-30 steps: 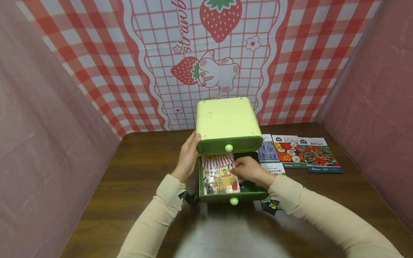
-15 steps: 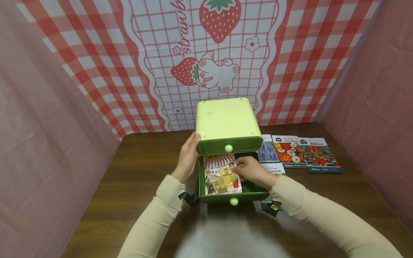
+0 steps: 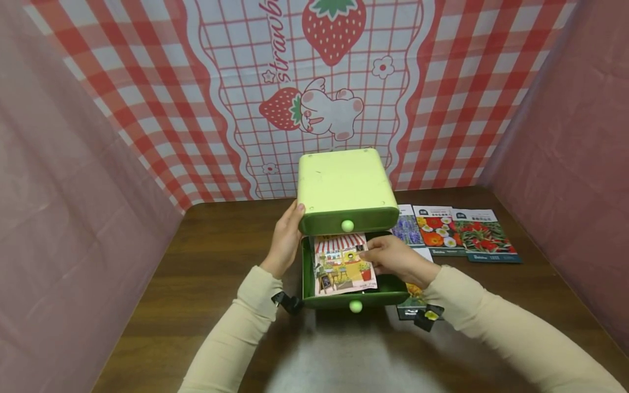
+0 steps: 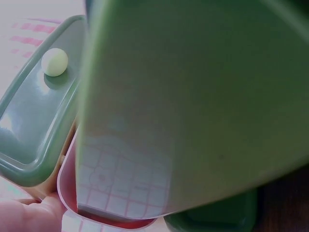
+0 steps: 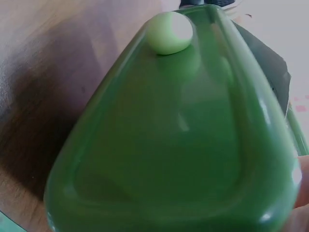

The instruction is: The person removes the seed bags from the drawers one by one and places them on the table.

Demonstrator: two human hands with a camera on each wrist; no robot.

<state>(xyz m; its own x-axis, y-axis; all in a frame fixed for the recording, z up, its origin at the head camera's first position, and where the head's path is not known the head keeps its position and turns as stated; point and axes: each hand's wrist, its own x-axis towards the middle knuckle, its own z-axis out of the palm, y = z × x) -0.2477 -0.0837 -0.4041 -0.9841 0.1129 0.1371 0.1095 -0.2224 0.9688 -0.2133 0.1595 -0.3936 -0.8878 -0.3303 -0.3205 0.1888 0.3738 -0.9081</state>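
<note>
1. Packet [image 3: 344, 273] with striped-awning print sits inside the lower drawer [image 3: 383, 298], which juts from the front of the drawer box [image 3: 346, 180].
2. Right hand [image 3: 395, 257], at box's front: thumb and finger pinch packet's right edge. Left hand [image 3: 284, 237]: fingers look stretched along box's left side, pressing.
3. Risk: packet's top runs under the upper drawer [image 3: 321, 222]; a straight lift could snag or crease it.
4. Risk: one-edge pinch, so packet may swing or slip. Box could shift or tip forward if left hand eases off.
5. Writing: "strawb", sideways, on the wall cloth [image 3: 324, 76] behind box, rest cut off. Flower packets [image 3: 486, 234] right of box: headings and footer brand too small to read. Held packet's lower-right print: unreadable.
</note>
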